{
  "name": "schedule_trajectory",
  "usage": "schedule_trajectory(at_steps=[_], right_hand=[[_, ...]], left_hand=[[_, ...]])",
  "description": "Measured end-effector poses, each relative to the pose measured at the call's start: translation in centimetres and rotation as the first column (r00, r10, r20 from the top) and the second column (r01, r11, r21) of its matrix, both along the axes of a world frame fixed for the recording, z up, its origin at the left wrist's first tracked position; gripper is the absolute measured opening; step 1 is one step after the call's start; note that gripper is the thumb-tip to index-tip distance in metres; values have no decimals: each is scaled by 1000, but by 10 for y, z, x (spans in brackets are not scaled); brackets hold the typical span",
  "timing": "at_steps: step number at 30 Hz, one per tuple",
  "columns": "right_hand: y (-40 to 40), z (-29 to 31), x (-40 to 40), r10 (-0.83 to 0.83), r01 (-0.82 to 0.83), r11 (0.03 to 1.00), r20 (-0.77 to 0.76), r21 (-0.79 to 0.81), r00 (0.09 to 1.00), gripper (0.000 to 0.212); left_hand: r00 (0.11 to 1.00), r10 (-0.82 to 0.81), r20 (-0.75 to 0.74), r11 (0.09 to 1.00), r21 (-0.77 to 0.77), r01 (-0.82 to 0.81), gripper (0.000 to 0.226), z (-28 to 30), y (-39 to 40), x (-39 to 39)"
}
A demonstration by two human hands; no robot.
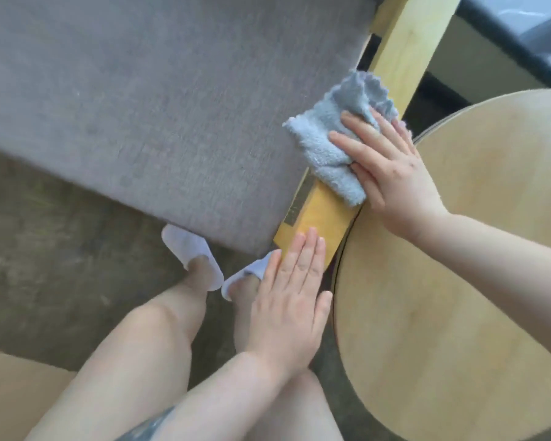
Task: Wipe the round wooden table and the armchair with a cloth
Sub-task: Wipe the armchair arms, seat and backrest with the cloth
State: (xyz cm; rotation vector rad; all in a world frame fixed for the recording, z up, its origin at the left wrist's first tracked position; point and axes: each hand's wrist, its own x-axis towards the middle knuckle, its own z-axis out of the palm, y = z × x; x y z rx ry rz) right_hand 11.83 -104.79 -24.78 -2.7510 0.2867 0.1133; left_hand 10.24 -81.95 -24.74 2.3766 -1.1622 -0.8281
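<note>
The wooden armrest (401,52) runs away from the person, the flat right hand (392,173) pressing the grey cloth (325,144) midway along, the flat, empty left hand (295,291) at its near end.

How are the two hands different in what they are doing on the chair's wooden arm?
The right hand presses a grey cloth onto the wooden armrest; the left hand has no cloth and rests bare at the armrest's near end. The right hand lies farther along the armrest, the left nearer the person. Both lie flat with straight fingers.
</note>
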Motion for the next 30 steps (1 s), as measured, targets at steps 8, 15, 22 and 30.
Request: schedule_trajectory(at_steps=[8,15,22,30], right_hand=[[-30,0,35,191,-219,958,-158,-187,969,45],[53,18,22,674,-664,733,-292,147,679,53],[7,12,60,409,-459,884,-327,-91,852,52],[-22,22,74,400,-445,894,-357,-53,844,65]], left_hand=[[997,78,-26,996,-46,-79,64,-5,24,-19],[988,140,-73,979,-138,-149,60,-7,28,-20],[983,181,-24,968,-175,-182,62,-13,26,-24],[984,177,10,974,-148,-173,60,-3,10,-14]])
